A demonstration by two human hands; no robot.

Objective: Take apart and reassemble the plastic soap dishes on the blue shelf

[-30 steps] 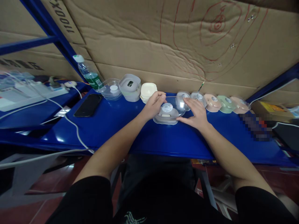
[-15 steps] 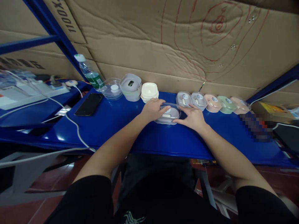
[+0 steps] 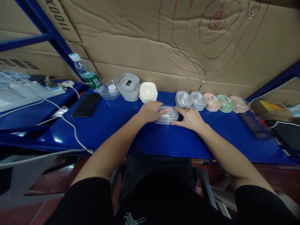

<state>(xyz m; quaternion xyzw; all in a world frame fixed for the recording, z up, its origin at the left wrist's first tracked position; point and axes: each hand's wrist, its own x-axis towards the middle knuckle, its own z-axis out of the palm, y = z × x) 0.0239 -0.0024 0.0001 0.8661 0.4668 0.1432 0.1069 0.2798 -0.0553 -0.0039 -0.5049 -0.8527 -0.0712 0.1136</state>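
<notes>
A small grey box with a clear plastic lid (image 3: pixel 168 118) lies on the blue table in front of me. On its left side, my left hand (image 3: pixel 151 111) holds the edge, thumb stretched over the lid. My right hand (image 3: pixel 190 118) grips the opposite end, fingers at the back and thumb at the front. Right behind stands a row of similar lidded boxes: two grey ones (image 3: pixel 183 98), a pink one (image 3: pixel 212 102), a green one (image 3: pixel 226 103) and another pink one (image 3: pixel 239 104). A stack of cream tubs (image 3: pixel 148 90) sits just beyond my left hand.
Farther left are stacked grey tubs (image 3: pixel 128 89), clear plastic lids (image 3: pixel 109 90), a water bottle (image 3: pixel 87 76) and a black phone (image 3: pixel 86 105). A white cable (image 3: pixel 75 132) crosses the table's left end. Cardboard (image 3: pixel 131 40) walls the back; a yellow-brown carton (image 3: pixel 273 109) stands at right.
The clear lid now sits closer on the grey box, and both hands have shifted slightly around it. The whole view has moved a little.
</notes>
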